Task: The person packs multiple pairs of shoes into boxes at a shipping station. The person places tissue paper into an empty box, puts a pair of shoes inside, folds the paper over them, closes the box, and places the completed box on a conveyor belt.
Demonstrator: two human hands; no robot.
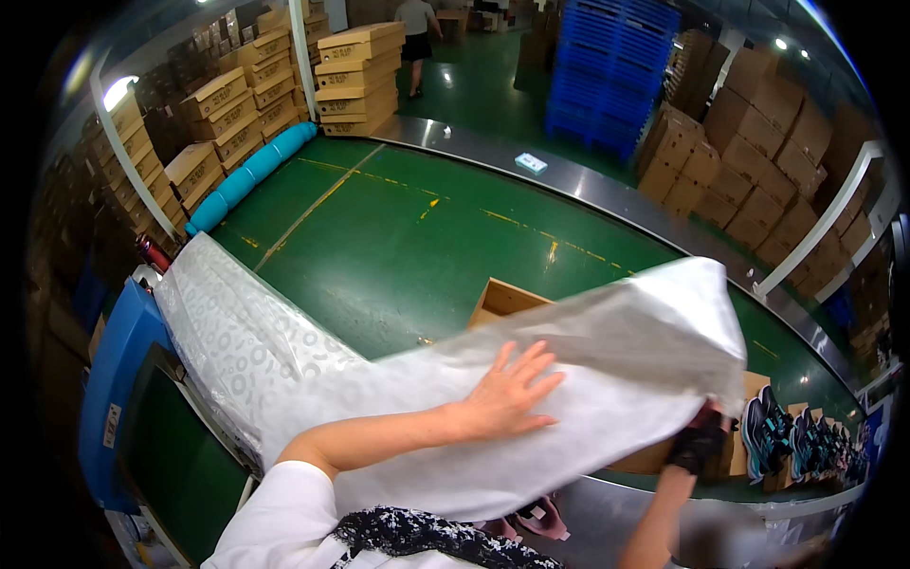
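Observation:
A large sheet of white wrapping paper (607, 408) stretches across in front of me, its right end lifted and blurred by motion. My left hand (514, 394) lies on the sheet with its fingers spread. My right hand (701, 438), in a dark glove, is closed at the sheet's right edge, gripping the paper. To the left, the sheet runs back to a stack of patterned white paper (242, 327). Beneath the sheet, an open brown cardboard box (507, 299) shows only in part. Several dark shoes with teal trim (766, 431) stand to the right of my gloved hand.
A green conveyor belt (379, 237) with a metal rim (588, 190) spans the view. A teal roll (251, 177) lies at far left near stacked shoe boxes (358, 76). Blue pallets (611, 71) and cartons (758, 142) stand beyond. A person (415, 38) is at the back. Pink shoes (542, 520) lie close to me.

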